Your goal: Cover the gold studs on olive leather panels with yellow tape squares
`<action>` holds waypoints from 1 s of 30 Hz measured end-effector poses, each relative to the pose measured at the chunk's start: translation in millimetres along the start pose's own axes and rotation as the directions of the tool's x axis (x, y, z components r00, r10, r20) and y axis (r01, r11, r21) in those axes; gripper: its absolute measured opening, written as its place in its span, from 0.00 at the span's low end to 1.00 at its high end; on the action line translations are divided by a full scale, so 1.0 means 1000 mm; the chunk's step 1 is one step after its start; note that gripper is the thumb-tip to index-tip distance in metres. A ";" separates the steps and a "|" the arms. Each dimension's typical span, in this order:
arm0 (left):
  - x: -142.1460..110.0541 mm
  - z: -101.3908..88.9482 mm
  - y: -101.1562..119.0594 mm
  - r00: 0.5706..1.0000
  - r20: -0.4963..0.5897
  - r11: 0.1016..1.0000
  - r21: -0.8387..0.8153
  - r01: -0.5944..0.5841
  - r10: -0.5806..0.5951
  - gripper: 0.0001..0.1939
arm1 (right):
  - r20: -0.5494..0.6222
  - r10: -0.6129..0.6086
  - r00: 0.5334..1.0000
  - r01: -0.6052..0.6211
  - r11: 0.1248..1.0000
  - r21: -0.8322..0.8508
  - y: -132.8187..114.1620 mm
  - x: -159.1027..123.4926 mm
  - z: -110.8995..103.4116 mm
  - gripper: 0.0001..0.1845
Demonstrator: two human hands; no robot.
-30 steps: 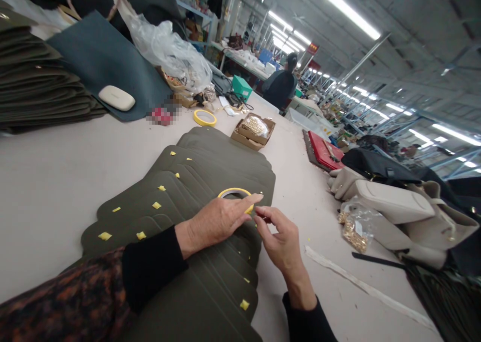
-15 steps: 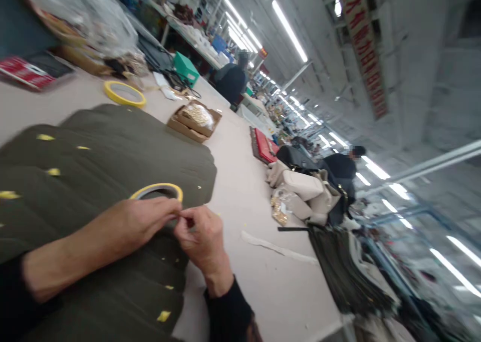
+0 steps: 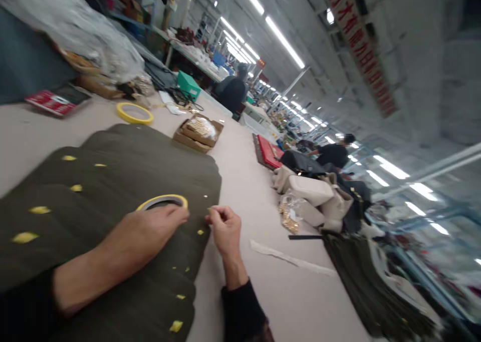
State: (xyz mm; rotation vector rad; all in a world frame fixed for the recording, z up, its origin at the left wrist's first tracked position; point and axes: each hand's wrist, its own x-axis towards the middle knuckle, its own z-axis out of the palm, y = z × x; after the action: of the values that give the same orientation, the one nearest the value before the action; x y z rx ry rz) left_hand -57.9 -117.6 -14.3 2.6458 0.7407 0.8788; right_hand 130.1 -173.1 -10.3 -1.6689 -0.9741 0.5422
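Note:
My left hand (image 3: 150, 234) grips a yellow roll of tape (image 3: 165, 199), its fingers closed over the near side. To its right, my right hand (image 3: 226, 227) is pinched, with a tiny yellow bit of tape (image 3: 209, 210) showing at the fingertips. The two hands are a short way apart. Beneath them lie overlapping dark olive panels (image 3: 158, 161) of leather-like material. Small yellow tape pieces (image 3: 176, 326) are dotted over these panels, along both sides.
A second tape roll (image 3: 134, 113) and a cardboard box of gold chain (image 3: 198, 131) sit beyond the panels. Beige bags (image 3: 310, 189), a white strip (image 3: 291, 258) and stacked dark pieces (image 3: 372, 282) lie to the right. Two people are farther off.
My view has swung to the right. The hands came together at the tape roll, then my right hand drew away to the right with a small bit of tape.

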 end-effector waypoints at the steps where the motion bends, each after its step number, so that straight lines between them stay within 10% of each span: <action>1: 0.007 -0.007 0.001 0.997 0.069 0.997 0.080 0.020 -0.025 0.11 | 0.009 -0.024 1.000 0.025 1.000 -0.017 0.005 0.002 -0.002 0.11; 7: 0.033 -0.013 -0.013 0.966 0.256 0.957 0.286 -0.036 -0.040 0.09 | 0.101 -0.026 0.995 0.032 0.998 -0.055 0.028 0.007 0.002 0.15; 20: 0.028 -0.014 -0.013 0.946 0.324 0.988 0.149 -0.041 -0.009 0.09 | 0.261 0.215 0.941 -0.224 0.975 0.005 0.019 0.000 -0.012 0.16; 30: 0.020 -0.003 -0.014 0.920 0.390 0.983 0.177 -0.047 -0.027 0.08 | 0.356 0.103 0.929 0.024 0.941 -0.337 0.008 -0.009 -0.011 0.10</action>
State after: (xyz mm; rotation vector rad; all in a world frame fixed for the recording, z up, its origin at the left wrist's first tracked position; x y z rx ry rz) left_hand -51.7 -94.4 -7.8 2.8559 0.7311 0.2693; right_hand 136.5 -187.5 -15.5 -1.9338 -1.3707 0.7714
